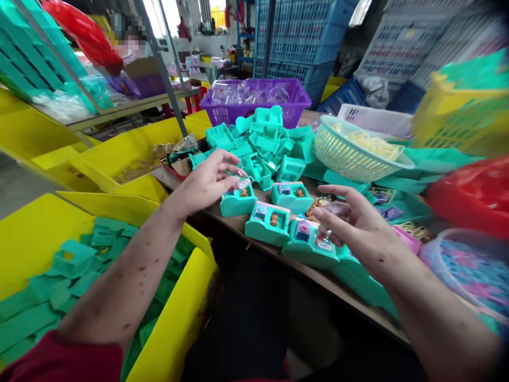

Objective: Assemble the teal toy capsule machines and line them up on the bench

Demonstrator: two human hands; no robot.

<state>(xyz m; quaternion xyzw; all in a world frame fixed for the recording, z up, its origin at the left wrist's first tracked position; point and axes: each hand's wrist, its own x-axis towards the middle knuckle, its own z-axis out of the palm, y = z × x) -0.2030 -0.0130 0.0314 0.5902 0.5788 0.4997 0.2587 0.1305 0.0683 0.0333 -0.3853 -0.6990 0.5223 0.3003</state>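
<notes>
My left hand (210,180) reaches over the table edge and pinches a small clear-and-white piece (244,183) just above a teal toy case (237,201). My right hand (353,225) hovers with fingers spread over another teal case (308,241), holding nothing. Two more filled teal cases (267,222) (292,195) lie between the hands. Behind them sits a heap of loose teal plastic parts (264,146).
A yellow bin (175,318) with teal parts stands at lower left. A purple basket (254,109) of clear bags is at the back, a pale green round basket (350,154) at right, a red tub (473,193) and a clear tub of small pieces (469,265) farther right.
</notes>
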